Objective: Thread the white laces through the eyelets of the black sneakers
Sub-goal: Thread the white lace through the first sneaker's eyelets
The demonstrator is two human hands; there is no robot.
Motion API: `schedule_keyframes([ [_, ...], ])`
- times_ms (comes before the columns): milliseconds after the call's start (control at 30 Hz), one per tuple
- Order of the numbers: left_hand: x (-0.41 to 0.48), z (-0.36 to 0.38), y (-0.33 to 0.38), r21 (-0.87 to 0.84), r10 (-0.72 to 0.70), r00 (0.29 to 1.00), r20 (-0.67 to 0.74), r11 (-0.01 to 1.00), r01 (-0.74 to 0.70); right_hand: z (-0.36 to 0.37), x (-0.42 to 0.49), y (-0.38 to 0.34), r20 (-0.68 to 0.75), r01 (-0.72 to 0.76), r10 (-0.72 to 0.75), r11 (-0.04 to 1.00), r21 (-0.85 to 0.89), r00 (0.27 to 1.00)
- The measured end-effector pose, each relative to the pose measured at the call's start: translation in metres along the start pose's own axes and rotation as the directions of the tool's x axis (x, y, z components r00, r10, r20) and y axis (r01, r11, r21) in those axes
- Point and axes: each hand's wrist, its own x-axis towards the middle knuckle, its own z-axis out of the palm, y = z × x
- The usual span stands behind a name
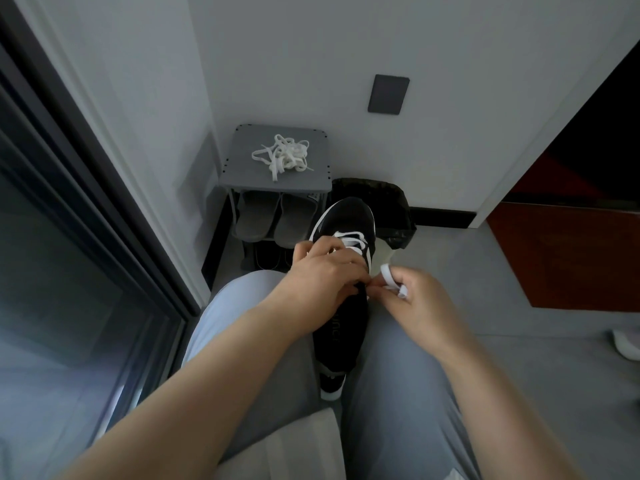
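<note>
Between the knees, black sneaker (341,306) points away, toe forward; left hand (322,275) grips it, right hand (412,292) fingers pinch white lace (389,280).

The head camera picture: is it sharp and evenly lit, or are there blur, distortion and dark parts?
Head view: the right hand and its white flat lace are motion-blurred; the black sneaker with white stripes is fairly sharp; the wide angle bends the dark window frame and wall edges; light is dim and soft, and the doorway at upper right is almost black.

Home entryway: shoe rack (277,174), slippers (273,216).
</note>
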Motion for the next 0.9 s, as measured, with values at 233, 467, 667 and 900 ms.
schedule_keyframes([
  [233,0.009,-0.002,-0.008,-0.017,-0.012,1.000,-0.003,1.000,0.012,0.003,-0.004,0.005,-0.217,-0.087,0.088,0.996,0.013,0.972],
  [467,0.004,-0.017,-0.010,-0.148,-0.180,0.983,0.024,0.972,0.182,-0.004,-0.004,0.020,-0.235,0.043,-0.061,0.996,-0.083,0.970],
  [667,-0.018,-0.032,-0.026,-0.009,-0.346,0.933,0.103,0.937,0.348,0.005,0.002,-0.004,-0.324,0.142,-0.175,0.982,-0.126,0.930],
  [900,-0.013,-0.026,-0.022,0.191,-0.294,0.922,0.253,0.949,0.250,0.039,0.001,-0.016,-0.215,0.228,-0.387,0.820,-0.525,0.897],
])
